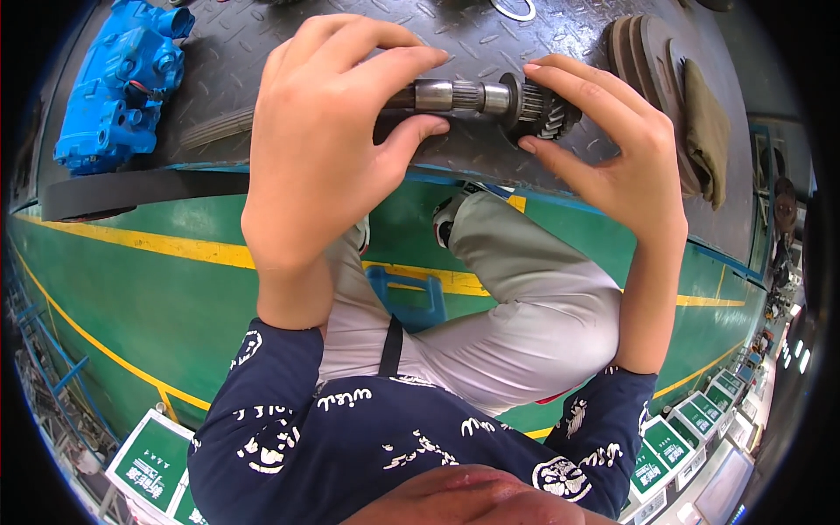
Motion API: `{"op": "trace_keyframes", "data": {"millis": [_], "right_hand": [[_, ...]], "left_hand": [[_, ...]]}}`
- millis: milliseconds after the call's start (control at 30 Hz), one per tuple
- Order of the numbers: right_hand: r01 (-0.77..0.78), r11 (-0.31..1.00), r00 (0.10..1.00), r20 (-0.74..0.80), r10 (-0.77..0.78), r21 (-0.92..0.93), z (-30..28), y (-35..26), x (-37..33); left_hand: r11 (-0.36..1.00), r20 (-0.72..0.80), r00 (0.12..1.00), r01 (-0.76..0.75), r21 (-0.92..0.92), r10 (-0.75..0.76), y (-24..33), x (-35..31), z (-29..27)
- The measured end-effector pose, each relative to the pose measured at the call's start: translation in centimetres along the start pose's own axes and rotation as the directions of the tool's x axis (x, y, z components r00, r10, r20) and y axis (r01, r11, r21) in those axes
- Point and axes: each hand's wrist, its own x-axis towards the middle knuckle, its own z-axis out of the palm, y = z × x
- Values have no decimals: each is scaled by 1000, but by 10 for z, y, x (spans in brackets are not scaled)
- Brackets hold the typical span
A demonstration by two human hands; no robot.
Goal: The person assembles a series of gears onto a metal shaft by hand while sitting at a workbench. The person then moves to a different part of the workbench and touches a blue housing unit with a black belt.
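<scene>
A steel gear shaft (477, 98) is lying lengthwise along the near edge of the dark checker-plate surface (262, 61), its splined grey stem pointing left and its toothed gear end pointing right. The left hand (328, 131) is wrapping over the stem, thumb pressing underneath and fingers curling across the top, so its grip is closing firmly on the shaft. The right hand (612, 153) is pinching the gear end, forefinger resting on top of the teeth and thumb touching below them; this grip is also closing on the shaft, with the other fingers hanging loose.

Toward the far left corner of the surface a blue cast pump housing (118, 83) is sitting. Near the right edge a stack of dark round discs (643, 61) is standing tilted, with a folded olive cloth (707, 131) leaning just beside it. A metal ring (513, 9) is lying at the far edge. Below the surface, a green floor (157, 297) with yellow lines is showing, and a blue stool (411, 297) is sitting under the person's grey-trousered legs.
</scene>
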Motion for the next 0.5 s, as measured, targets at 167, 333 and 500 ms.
{"op": "trace_keyframes", "data": {"millis": [167,333,500], "right_hand": [[-6,1000,1000,-21,6,13,3,1,0],[0,999,1000,-11,0,-51,-2,4,1],[2,999,999,-32,-4,-51,-3,7,-3]], "left_hand": [[996,30,996,-88,-9,88,1,6,0],[991,45,999,14,-131,-8,-5,1,7],[993,24,1000,-16,-120,19,-12,-2,8]]}}
